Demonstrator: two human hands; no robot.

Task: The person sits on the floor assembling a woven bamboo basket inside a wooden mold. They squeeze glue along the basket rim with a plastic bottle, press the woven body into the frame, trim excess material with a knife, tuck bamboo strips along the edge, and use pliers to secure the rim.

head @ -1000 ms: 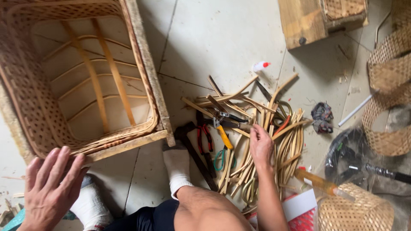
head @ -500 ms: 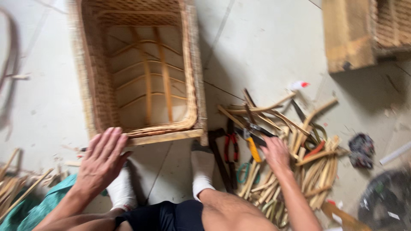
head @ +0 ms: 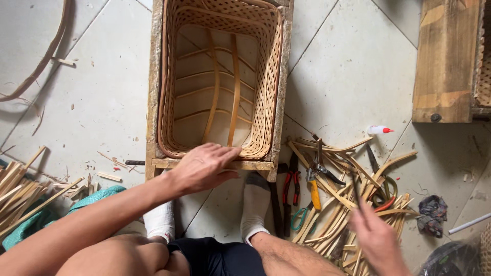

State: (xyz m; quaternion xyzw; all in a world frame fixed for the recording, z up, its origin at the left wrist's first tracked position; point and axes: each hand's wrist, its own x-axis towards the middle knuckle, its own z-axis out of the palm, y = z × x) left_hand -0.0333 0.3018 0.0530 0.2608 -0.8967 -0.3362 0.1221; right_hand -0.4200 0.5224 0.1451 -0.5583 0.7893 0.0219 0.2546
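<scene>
A woven rattan basket [head: 266, 76] sits inside a wooden frame [head: 153, 92] on the tiled floor in front of me. My left hand [head: 204, 166] lies palm down on the basket's near rim, fingers spread, holding nothing. My right hand [head: 378, 240] is blurred at the lower right, raised above a pile of bamboo strips [head: 337, 214]. A thin dark strip [head: 356, 191] shows just beyond its fingertips; I cannot tell whether the hand holds it.
Red-handled pliers [head: 292, 179] and yellow-handled cutters [head: 313, 190] lie by the strips. A small glue bottle [head: 379, 130], a dark rag [head: 432, 212] and a wooden box [head: 445, 61] are to the right. More strips [head: 20, 186] lie left. My socked feet [head: 255, 204] touch the frame.
My view has swung left, so the basket is centred. My left hand rose from the floor onto the basket's near rim. My right hand lifted off the strip pile.
</scene>
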